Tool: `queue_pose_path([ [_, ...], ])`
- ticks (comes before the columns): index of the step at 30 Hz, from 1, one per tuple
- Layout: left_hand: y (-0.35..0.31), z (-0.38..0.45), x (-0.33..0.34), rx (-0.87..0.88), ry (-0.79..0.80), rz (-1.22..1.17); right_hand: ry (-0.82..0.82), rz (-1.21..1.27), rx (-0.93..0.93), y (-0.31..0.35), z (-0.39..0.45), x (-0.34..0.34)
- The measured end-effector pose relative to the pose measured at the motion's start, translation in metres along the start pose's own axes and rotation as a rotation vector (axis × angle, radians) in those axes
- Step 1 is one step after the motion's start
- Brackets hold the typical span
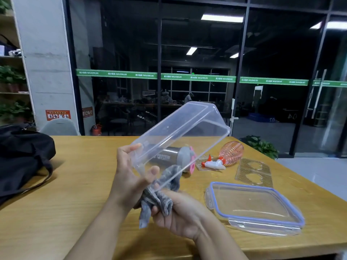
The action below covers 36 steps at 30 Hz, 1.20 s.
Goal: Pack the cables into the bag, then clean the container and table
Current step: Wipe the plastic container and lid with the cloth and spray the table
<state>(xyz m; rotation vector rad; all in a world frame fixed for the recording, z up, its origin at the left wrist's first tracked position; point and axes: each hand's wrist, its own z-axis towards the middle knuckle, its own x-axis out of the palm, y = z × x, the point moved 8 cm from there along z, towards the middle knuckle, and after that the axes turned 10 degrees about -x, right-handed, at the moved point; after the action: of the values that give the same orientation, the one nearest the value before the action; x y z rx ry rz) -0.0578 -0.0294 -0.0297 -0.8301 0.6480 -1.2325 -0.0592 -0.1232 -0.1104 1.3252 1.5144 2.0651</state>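
Here left hand (131,177) grips raised container (180,139); right hand (180,214) clutches cloth (159,196).

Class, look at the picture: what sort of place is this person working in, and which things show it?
Probably an office or shared workspace at night. A glass partition with a green banded strip faces a dim room lit by ceiling lights, and the wooden table stands beside shelves of plants.

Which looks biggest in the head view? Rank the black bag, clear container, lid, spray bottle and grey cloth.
1. black bag, though cut off by the frame edge
2. clear container, held up nearer the camera, so its lead over the lid is unsure
3. lid
4. spray bottle and grey cloth, alike
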Motion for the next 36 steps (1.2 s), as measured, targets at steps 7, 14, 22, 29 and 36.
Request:
queue_pose_path([
  [7, 0.004, 0.004, -0.020, -0.060, -0.041, -0.065, 0.006, -0.003, -0.059, 0.029, -0.012, -0.010],
  [14, -0.006, -0.001, 0.002, -0.053, 0.031, -0.129, -0.164, 0.163, -0.068, 0.025, -0.007, -0.027],
  [22, 0.014, -0.005, 0.021, -0.174, 0.092, -0.227, -0.128, 0.132, -0.235, 0.027, 0.001, -0.014],
  [29, 0.003, -0.007, 0.020, -0.160, 0.081, -0.190, -0.329, 0.363, -0.364, 0.035, 0.002, -0.041],
  [36, 0.004, -0.009, 0.015, -0.173, 0.013, -0.210, -0.697, -0.166, -0.754, 0.071, -0.032, -0.067],
])
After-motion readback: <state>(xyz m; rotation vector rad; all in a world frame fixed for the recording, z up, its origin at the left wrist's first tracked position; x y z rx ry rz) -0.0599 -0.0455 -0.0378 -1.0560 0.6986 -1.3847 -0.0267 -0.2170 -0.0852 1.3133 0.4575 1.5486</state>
